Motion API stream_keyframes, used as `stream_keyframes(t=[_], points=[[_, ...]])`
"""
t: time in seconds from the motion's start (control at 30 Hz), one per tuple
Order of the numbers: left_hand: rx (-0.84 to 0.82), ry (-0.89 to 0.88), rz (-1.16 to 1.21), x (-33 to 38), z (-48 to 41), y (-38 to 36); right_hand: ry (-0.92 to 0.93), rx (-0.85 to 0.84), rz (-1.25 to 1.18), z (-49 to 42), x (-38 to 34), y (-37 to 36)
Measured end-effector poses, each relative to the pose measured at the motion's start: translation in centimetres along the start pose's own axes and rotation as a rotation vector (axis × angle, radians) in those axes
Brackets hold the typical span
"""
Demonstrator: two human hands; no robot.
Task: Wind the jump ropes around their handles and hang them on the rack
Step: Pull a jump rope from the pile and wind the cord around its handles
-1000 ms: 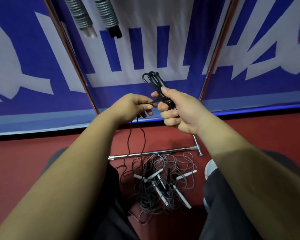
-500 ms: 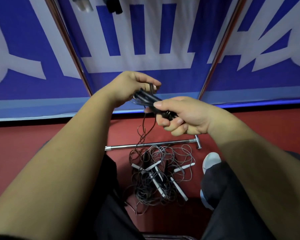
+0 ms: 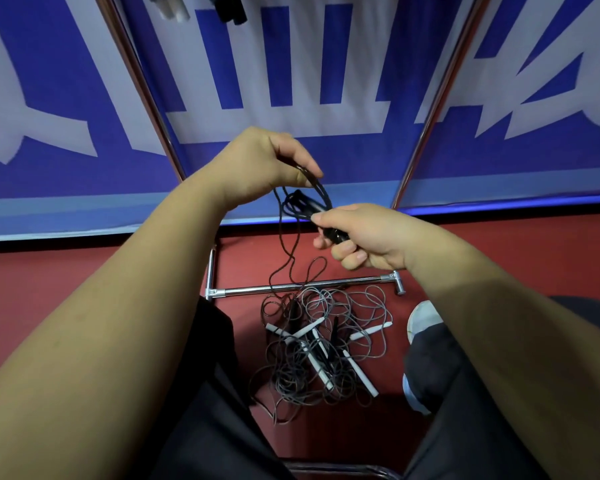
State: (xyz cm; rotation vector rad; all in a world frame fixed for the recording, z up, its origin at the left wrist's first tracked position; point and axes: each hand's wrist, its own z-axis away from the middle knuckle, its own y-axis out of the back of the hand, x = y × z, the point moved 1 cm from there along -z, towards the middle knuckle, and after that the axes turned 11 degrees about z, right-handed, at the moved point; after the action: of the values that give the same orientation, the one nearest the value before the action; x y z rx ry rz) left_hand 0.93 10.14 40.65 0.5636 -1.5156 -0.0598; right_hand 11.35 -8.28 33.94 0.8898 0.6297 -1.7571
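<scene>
Black jump rope (image 3: 326,206) held in mid-air over the red floor (image 3: 84,289).
The right hand (image 3: 371,237) curls round its paired black handles (image 3: 336,233). The left hand (image 3: 257,164), just above, pinches a loop of its cord (image 3: 280,230). The slack trails down to a tangled pile of grey ropes with white handles (image 3: 309,358) lying on the floor just beside the rack's chrome foot bar (image 3: 250,289).

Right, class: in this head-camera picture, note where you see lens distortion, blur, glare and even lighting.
Head view: wide-angle distortion splays the rack's left pole outward; the hanging handles at the top edge are blurred; the floor bar glints; left hand, right hand and black rope look sharp, evenly lit.
</scene>
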Motion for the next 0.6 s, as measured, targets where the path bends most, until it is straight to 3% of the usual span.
stream_keyframes(t=[0.17, 0.33, 0.43, 0.6], points=[[-0.090, 0.000, -0.204, -0.7, 0.5, 0.3, 0.077, 0.192, -0.146, -1.1, 0.2, 1.0], [-0.063, 0.110, -0.344, -1.6, 0.6, -0.7, 0.174, 0.172, -0.239, -0.7, -0.1, 0.8], [-0.040, 0.089, -0.446, -1.7, 0.6, -1.6, 0.225, 0.145, -0.239, -0.4, -0.4, 0.2], [0.033, 0.071, -0.515, -1.6, 0.4, -2.7, 0.206, 0.241, -0.266, -0.7, -0.7, 0.4]])
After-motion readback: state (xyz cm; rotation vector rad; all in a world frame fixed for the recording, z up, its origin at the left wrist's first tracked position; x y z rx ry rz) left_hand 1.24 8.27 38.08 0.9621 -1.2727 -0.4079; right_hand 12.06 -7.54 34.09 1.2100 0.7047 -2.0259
